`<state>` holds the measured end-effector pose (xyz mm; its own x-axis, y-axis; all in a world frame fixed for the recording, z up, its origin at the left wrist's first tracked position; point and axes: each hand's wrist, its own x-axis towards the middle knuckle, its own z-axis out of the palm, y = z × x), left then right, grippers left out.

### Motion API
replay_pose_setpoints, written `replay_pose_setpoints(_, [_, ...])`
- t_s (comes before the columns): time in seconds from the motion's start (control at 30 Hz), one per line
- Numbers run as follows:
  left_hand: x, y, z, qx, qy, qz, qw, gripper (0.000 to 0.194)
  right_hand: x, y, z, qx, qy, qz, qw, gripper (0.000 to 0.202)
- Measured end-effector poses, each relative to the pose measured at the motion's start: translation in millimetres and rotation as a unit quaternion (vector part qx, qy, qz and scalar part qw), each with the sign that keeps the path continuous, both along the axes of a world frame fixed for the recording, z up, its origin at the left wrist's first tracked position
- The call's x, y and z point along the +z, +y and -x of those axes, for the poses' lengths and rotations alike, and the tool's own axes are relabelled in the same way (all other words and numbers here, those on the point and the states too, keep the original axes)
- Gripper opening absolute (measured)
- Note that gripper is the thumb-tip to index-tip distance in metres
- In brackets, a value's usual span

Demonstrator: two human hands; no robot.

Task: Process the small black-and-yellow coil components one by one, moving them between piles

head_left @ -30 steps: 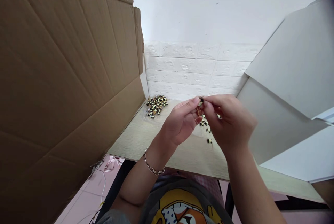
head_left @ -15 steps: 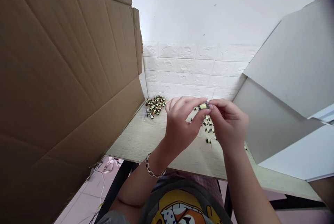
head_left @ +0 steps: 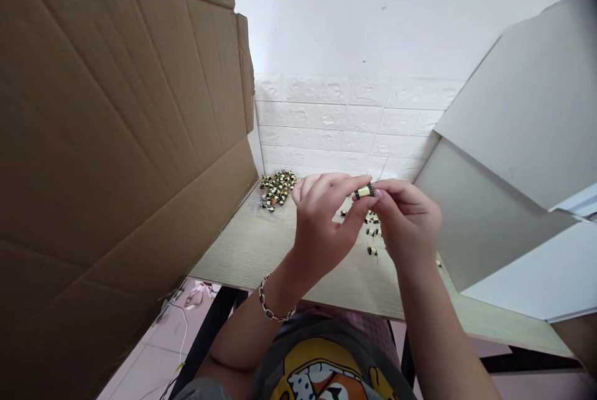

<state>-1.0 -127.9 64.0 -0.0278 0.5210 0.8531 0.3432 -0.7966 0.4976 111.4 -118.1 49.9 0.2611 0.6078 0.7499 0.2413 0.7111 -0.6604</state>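
Note:
A small transformer coil (head_left: 364,192), with a yellow-wrapped middle and black ends, is held above the table in front of me. My left hand (head_left: 326,216) pinches it between thumb and index finger, the other fingers loosely curled behind. From the right, the thumb and index finger of my right hand (head_left: 408,216) close on the coil's pin end, where fine metal pins or wires show. The fingertips hide part of that end. Below the hands, several similar coils (head_left: 372,251) lie scattered on the table, some with thin leads sticking out.
A heap of similar coils (head_left: 278,188) sits at the table's far left. A tall cardboard sheet (head_left: 140,107) borders the wooden table (head_left: 247,257) on the left, and grey-white panels (head_left: 489,188) stand on the right. Behind is a white brick-patterned wall (head_left: 331,117).
The coil has turned slightly between my fingers, so more of its yellow band and black ends shows. Both hands stay nearly in place.

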Motion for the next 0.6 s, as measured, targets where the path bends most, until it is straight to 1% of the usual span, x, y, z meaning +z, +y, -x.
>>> replay_pose_setpoints(0.1, [0.5,-0.8,0.6,-0.018,-0.013,0.01,1.0,0.018,-3.2,2.8,-1.0,0.042,0.017,0.016,0.999,0.007])
replay_pose_setpoints(0.23, [0.8,-1.8,1.7,-0.013,-0.006,0.009,1.0,0.018,-4.8,3.1,-1.5,0.084,0.039,0.031,0.995,0.005])
replay_pose_setpoints(0.43, [0.0,-2.6,0.4,-0.011,-0.014,0.007,1.0,0.017,-2.6,-1.4,-0.4,0.09,0.053,0.034,0.994,0.003])
replay_pose_setpoints(0.6, [-2.4,-1.9,-2.0,0.028,0.005,-0.014,0.999,0.016,-4.2,-0.9,-0.5,0.113,0.063,0.058,0.99,0.004])
